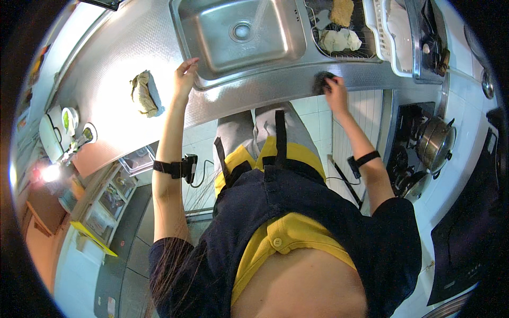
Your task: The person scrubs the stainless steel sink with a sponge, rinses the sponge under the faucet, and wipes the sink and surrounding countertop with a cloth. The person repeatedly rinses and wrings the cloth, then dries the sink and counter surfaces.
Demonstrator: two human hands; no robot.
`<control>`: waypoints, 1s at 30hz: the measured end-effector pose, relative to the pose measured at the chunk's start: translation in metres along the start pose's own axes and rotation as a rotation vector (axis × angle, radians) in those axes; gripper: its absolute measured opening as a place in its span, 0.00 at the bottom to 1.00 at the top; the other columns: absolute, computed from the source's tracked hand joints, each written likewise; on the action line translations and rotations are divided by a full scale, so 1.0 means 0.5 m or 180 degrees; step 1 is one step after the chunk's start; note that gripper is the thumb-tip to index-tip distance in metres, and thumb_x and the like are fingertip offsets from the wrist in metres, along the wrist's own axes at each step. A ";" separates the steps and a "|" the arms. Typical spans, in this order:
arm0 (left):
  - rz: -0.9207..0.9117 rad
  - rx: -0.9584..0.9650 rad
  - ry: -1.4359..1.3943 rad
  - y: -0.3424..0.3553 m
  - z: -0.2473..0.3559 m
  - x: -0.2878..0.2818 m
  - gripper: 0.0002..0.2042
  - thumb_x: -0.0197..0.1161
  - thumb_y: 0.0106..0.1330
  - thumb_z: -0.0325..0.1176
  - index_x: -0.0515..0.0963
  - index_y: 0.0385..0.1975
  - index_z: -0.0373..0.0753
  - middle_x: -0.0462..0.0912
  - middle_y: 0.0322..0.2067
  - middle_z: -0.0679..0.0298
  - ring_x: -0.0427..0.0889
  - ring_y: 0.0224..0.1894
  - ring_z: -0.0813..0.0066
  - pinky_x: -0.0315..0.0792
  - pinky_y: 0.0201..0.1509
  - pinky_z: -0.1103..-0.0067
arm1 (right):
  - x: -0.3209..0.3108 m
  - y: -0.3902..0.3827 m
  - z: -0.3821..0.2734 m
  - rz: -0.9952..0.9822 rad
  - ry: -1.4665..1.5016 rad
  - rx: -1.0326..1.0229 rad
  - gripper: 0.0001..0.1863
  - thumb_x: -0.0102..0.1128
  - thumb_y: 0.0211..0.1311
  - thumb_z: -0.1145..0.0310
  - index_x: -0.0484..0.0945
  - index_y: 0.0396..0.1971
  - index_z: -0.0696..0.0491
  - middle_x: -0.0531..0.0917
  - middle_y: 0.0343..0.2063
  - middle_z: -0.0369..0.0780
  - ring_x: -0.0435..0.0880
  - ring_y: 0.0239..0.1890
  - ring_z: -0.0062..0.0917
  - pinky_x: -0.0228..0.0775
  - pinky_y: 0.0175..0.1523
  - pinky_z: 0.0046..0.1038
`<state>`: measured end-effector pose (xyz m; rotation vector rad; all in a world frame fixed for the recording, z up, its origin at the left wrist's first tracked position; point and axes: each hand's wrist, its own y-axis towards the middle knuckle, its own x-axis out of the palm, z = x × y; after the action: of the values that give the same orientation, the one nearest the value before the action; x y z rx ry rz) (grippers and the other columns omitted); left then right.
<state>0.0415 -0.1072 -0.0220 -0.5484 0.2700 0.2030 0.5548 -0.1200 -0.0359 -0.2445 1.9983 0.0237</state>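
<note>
My right hand (337,95) is closed on a dark, fuzzy scouring pad (321,83) at the counter's front edge, to the right of the sink. The pad looks slightly blurred. My left hand (185,76) is raised by the front left corner of the steel sink (273,50), its fingers loosely bent and apart, with nothing visible in them. The sink basin holds no dishes, and its round drain (242,32) shows. On the counter left of my left hand lies a crumpled greenish-beige cloth (142,95).
Right of the sink, a wire basket (347,54) holds a yellow sponge (342,11) and a whitish cloth (339,40). Beside it stands a white plastic rack (389,50). A steel pot (436,140) sits on the stove at right. A bowl of greens (69,120) is at far left.
</note>
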 end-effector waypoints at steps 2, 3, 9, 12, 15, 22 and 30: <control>0.0021 0.0021 0.0050 -0.021 0.005 -0.020 0.12 0.55 0.70 0.32 0.81 0.49 0.40 0.83 0.45 0.65 0.77 0.50 0.76 0.66 0.58 0.79 | 0.049 -0.005 -0.093 0.0124 0.0090 -0.0292 0.19 0.66 0.50 0.77 0.80 0.46 0.57 0.75 0.44 0.49 0.77 0.47 0.45 0.71 0.51 0.38; 0.0064 0.0038 0.0107 -0.034 0.005 -0.033 0.12 0.57 0.69 0.33 0.82 0.48 0.42 0.84 0.43 0.64 0.77 0.49 0.75 0.66 0.57 0.78 | 0.071 0.008 -0.143 0.0138 0.0343 -0.0462 0.20 0.65 0.49 0.78 0.80 0.46 0.57 0.75 0.45 0.49 0.76 0.47 0.45 0.71 0.51 0.38; 0.0109 0.0071 0.0329 -0.091 -0.012 -0.149 0.12 0.59 0.66 0.33 0.82 0.48 0.44 0.84 0.45 0.63 0.77 0.50 0.73 0.66 0.59 0.76 | 0.142 0.107 -0.369 0.0026 0.1139 -0.0702 0.19 0.65 0.51 0.77 0.81 0.46 0.55 0.75 0.44 0.47 0.76 0.47 0.43 0.71 0.52 0.37; 0.0195 0.0153 0.0493 -0.098 -0.034 -0.210 0.12 0.60 0.65 0.32 0.83 0.48 0.44 0.84 0.45 0.64 0.76 0.50 0.73 0.66 0.58 0.77 | 0.118 0.085 -0.363 0.0280 0.0994 -0.1156 0.18 0.63 0.47 0.80 0.81 0.42 0.54 0.75 0.43 0.46 0.77 0.47 0.41 0.72 0.50 0.36; 0.0209 0.0230 0.0238 -0.107 -0.066 -0.252 0.12 0.59 0.65 0.31 0.83 0.47 0.43 0.84 0.44 0.65 0.76 0.46 0.77 0.67 0.55 0.78 | 0.096 -0.011 -0.338 0.0070 0.0142 -0.0773 0.16 0.61 0.47 0.81 0.81 0.39 0.55 0.75 0.43 0.46 0.75 0.48 0.42 0.71 0.52 0.37; 0.0020 -0.0100 0.0359 -0.141 -0.116 -0.325 0.15 0.54 0.73 0.37 0.78 0.53 0.41 0.82 0.50 0.64 0.77 0.54 0.74 0.67 0.61 0.74 | 0.252 -0.117 -0.564 -0.0472 0.0379 -0.1540 0.17 0.58 0.49 0.82 0.83 0.41 0.56 0.74 0.45 0.46 0.74 0.50 0.42 0.70 0.55 0.35; 0.0036 0.0199 -0.0048 -0.163 -0.176 -0.410 0.16 0.56 0.71 0.40 0.79 0.53 0.42 0.82 0.48 0.68 0.76 0.53 0.77 0.64 0.61 0.76 | 0.328 -0.073 -0.834 -0.0971 0.0433 -0.3005 0.18 0.56 0.57 0.73 0.79 0.48 0.51 0.74 0.50 0.44 0.74 0.53 0.38 0.72 0.56 0.33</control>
<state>-0.1484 -0.2469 0.0082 -0.4834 0.2639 0.2088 0.1218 -0.2348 -0.0015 -1.1684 1.9278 0.7788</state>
